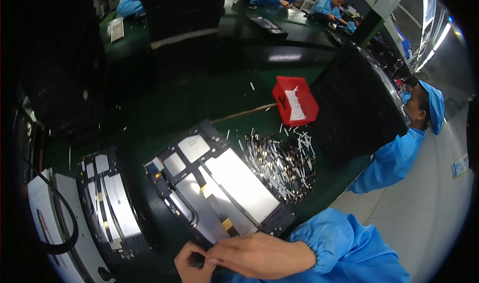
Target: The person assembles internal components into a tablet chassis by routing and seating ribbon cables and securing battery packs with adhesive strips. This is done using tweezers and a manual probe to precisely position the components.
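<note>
Directly in front of me an opened tablet-like device (243, 183) lies at a slant, with silver battery plates, black ribbon cables and yellow-black tape inside a dark frame. At its near edge my right hand (262, 255) is closed, the fingers bent and pressed together. My left hand (192, 264) meets it there, thumb and forefinger pinched in a ring. Whatever the fingertips hold, if anything, is too small or hidden to make out. Just right of the device spreads a pile of small slender parts (279, 168), white, black and gold.
A similar opened device (117, 203) lies to the left, beside a pale box-like unit (65, 223) with a black cable. A red bin (307, 101) holds white strips. Dark stacks (357, 101) stand right and behind. A co-worker in blue (394, 158) sits at right.
</note>
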The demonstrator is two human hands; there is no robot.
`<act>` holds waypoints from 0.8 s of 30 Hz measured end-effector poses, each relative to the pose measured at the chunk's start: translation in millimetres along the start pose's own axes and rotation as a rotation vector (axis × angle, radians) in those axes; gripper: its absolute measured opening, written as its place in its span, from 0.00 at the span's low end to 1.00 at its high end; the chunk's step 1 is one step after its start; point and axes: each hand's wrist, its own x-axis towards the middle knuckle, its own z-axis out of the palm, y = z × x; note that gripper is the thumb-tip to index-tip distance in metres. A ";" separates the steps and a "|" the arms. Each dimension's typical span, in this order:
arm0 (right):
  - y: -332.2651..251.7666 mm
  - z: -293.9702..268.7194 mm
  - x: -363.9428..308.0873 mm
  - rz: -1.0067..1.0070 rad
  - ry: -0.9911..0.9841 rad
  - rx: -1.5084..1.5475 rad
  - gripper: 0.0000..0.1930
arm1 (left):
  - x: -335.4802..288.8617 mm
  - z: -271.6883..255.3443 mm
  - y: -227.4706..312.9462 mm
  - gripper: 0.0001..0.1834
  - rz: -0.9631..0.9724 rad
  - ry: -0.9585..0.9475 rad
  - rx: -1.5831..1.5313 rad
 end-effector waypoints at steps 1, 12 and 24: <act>-2.8 0.5 -3.2 -0.005 0.017 -0.015 0.08 | -0.3 2.6 1.0 0.07 0.067 0.064 0.019; 8.3 7.6 -19.3 -0.065 0.231 -0.257 0.08 | -37.5 2.4 13.5 0.07 -0.253 0.006 -0.041; 3.3 -16.2 -24.8 -0.092 0.131 -0.038 0.13 | -28.5 18.5 31.9 0.06 -0.049 0.162 -0.031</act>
